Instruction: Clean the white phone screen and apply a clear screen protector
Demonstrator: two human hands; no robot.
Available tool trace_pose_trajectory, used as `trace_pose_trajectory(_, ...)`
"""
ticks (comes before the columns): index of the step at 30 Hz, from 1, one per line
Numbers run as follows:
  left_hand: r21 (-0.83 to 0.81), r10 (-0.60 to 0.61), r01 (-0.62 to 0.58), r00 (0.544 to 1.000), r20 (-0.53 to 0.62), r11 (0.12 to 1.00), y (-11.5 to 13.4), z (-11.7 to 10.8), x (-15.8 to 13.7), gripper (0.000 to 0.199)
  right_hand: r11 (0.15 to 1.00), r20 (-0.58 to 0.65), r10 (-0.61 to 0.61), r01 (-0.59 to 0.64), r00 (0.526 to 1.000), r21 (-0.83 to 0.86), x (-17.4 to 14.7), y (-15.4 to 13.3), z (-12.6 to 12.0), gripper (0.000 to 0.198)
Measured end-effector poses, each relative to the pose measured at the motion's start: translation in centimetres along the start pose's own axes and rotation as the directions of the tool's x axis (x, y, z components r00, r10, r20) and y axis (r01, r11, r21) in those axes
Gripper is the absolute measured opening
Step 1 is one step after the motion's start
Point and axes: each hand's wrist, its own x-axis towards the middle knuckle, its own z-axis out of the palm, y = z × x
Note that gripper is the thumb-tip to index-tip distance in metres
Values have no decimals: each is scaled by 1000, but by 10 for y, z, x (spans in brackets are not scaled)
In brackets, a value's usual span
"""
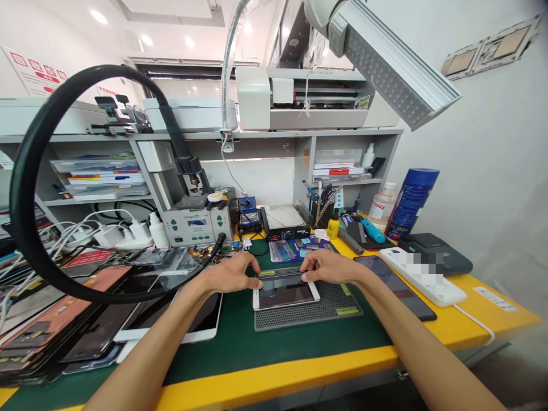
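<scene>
A small white-framed tablet (285,294) with a dark screen lies sideways on a grey perforated mat (329,311). At its far left corner is my left hand (233,273), the thumb pressing the frame and the fingers curled behind the edge. My right hand (327,267) grips the far right part in the same way, thumb on the front edge. Both sets of fingertips are partly hidden behind the far edge. Under the grey mat spreads a green work mat (240,348).
To the left lie a larger white tablet (205,328) and a stack of device parts (55,325). A black hose (25,188) arches over them from the grey soldering station (194,225). On the right are a dark phone-like slab (398,291) and a white power strip (423,277).
</scene>
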Motion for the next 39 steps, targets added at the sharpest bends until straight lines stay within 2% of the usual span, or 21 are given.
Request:
trace_pose_trajectory(12,5,12,-12,1000,-7,1000,0,1,1,45,1000,-10,-12,12,1000,17,4,7,1,27)
trace_pose_trajectory(39,-8,33,-33,999,-24,999,-3,2,3,38,1000,-50,-19,19,999,-1,5,5,3,15)
